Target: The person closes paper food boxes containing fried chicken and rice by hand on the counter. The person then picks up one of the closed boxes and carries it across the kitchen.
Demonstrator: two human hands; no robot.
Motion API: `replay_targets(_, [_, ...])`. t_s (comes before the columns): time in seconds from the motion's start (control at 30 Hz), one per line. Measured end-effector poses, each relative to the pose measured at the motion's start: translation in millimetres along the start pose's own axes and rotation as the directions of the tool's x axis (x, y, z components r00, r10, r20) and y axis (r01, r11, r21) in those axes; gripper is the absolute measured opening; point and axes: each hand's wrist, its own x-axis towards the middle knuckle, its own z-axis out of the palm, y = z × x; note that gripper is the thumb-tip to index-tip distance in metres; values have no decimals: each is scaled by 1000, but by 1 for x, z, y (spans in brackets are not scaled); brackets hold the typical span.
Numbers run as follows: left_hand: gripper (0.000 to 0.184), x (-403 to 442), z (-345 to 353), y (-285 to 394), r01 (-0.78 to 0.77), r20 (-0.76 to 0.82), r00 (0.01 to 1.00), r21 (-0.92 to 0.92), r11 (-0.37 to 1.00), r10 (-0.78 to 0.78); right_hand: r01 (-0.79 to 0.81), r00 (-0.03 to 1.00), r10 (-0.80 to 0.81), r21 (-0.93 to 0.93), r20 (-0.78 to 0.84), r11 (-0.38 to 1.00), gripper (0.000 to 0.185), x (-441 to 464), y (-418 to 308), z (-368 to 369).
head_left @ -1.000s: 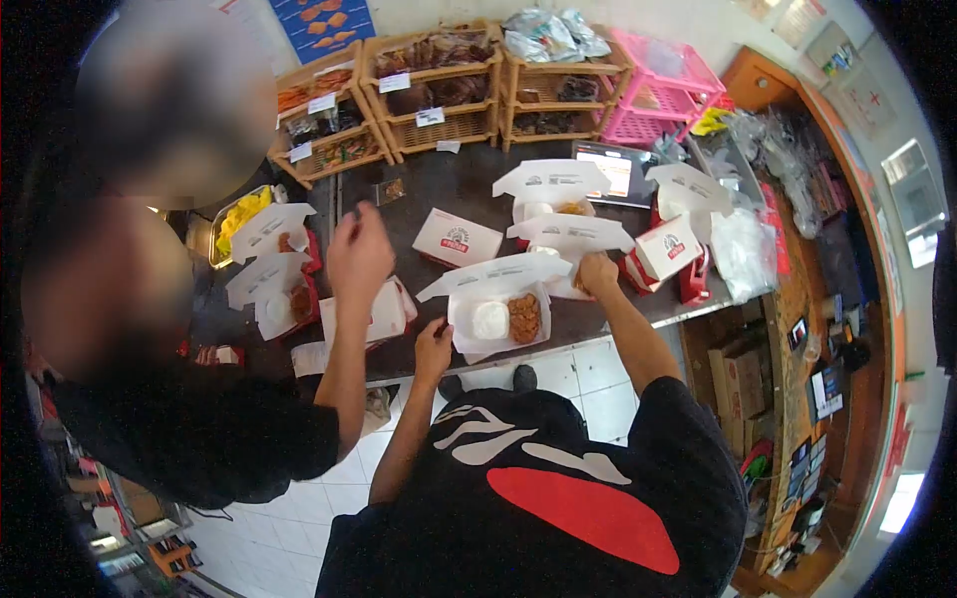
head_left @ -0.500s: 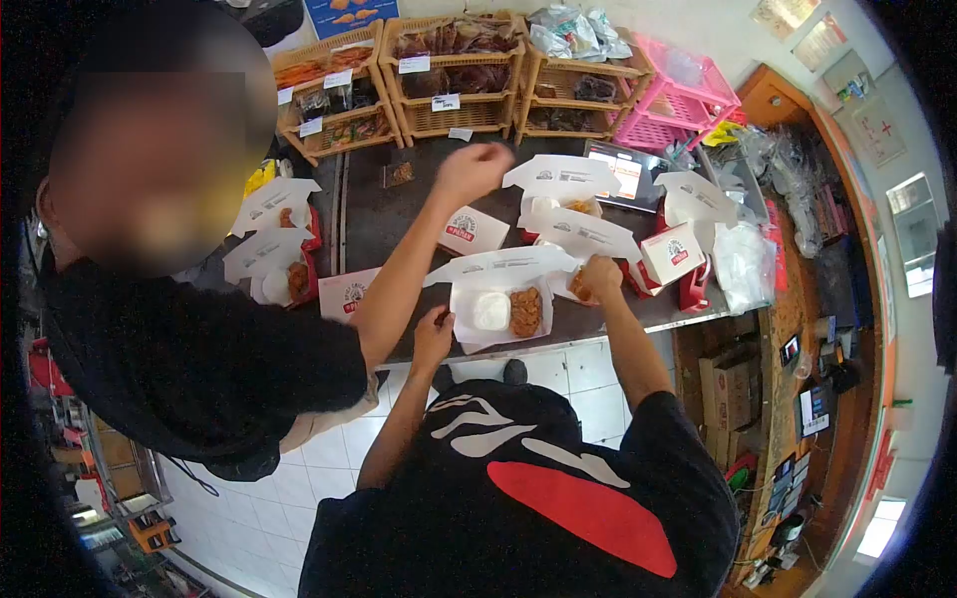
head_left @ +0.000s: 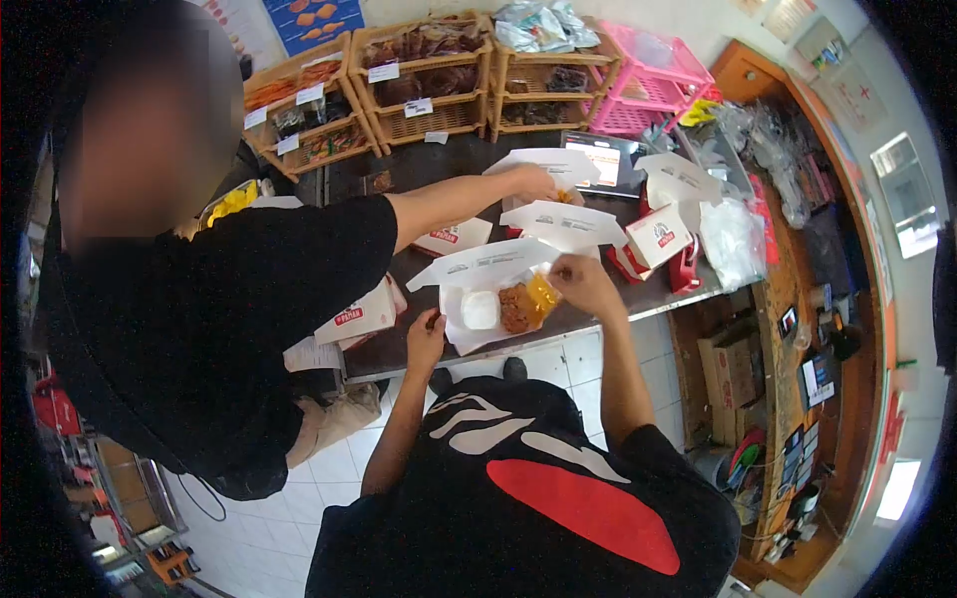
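Note:
In front of me an open white meal box holds a round white wrapped portion and a piece of fried chicken. My left hand is closed at the box's left side, its fingertips at the wall. Over the right part of the chicken is a shiny yellow sachet. My right hand pinches at the upper right corner of this sachet; the fingertips are small and partly blurred. The box's lid stands raised behind the food.
A co-worker's hand reaches into another open box behind mine. Closed boxes stand to the right and left on the dark counter. Wicker racks, a pink basket and a tablet line the back.
The yellow sachet now shows on the chicken. My right hand has come from the box behind to this one. The co-worker has reached right, into a rear box. The view has shifted slightly.

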Motion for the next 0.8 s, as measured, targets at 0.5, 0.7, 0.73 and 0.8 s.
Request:
replay_targets(0.5, [28, -14, -7, 24, -196, -280, 931, 163, 967, 236, 203, 979, -193, -473, 71, 857, 64, -7, 19, 111])
replay_targets(0.7, [48, -33, 9, 89, -440, -158, 815, 458, 772, 558, 215, 967, -252, -418, -35, 883, 69, -15, 49, 127])
replay_targets(0.73, [52, -22, 13, 77, -489, -26, 804, 540, 685, 594, 171, 969, -222, -357, -109, 918, 69, -13, 57, 130])
replay_targets(0.8, [60, -7, 27, 53, -306, 27, 926, 635, 709, 376, 2, 988, -24, -138, -153, 990, 71, -13, 66, 129])
